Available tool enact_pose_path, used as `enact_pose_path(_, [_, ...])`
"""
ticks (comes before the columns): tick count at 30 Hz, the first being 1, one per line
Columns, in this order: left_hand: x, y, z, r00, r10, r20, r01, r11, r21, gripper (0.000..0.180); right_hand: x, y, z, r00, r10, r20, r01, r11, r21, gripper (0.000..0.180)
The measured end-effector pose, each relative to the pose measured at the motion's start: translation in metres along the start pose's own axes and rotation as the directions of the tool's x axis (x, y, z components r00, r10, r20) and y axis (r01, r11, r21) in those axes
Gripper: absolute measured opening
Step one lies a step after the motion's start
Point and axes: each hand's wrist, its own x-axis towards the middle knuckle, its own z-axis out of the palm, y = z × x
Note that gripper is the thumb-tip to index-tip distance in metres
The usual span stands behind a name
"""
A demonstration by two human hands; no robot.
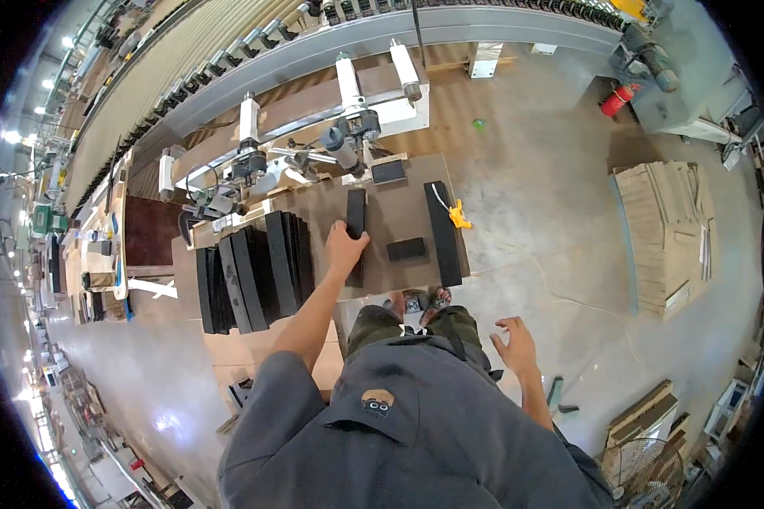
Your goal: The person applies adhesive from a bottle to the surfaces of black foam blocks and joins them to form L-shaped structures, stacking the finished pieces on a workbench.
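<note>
A long black strip lies lengthwise on the brown worktable, with my left hand closed over its middle, thumb at the right edge. To its left, several more black strips stand packed in upright rows. On the right side of the tabletop are a short black block and a longer black strip. A yellow object with a white cord hangs at that strip's edge; its kind is unclear. My right hand is off the table, over the floor, fingers apart and holding nothing.
A clamping machine with white cylinders borders the table's far side, near a small dark block. Beyond it runs a long roller conveyor. Flat cardboard is stacked at right, a red fire extinguisher behind, a fan lower right.
</note>
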Motion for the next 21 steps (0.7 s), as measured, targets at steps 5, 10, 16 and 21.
enact_pose_path(5, [0.044,0.018,0.017,0.986,0.046,-0.158,-0.031,0.995,0.098,0.069,-0.001,0.005,-0.002,0.998,-0.032,0.048,0.03,0.999,0.042,0.037])
enact_pose_path(10, [0.02,0.017,0.027,0.982,0.174,-0.074,-0.186,0.959,-0.212,0.079,-0.01,0.026,0.003,1.0,0.022,0.02,-0.024,0.997,0.073,0.037])
enact_pose_path(16, [-0.038,0.034,0.038,0.972,0.186,-0.146,-0.175,0.981,0.081,0.079,-0.032,0.074,0.025,0.986,0.152,0.073,-0.156,0.986,0.055,0.038])
enact_pose_path(21, [-0.01,0.037,0.044,0.929,0.358,-0.097,-0.324,0.91,0.26,0.079,-0.025,0.099,0.035,0.984,0.088,0.155,-0.097,0.994,0.052,0.038])
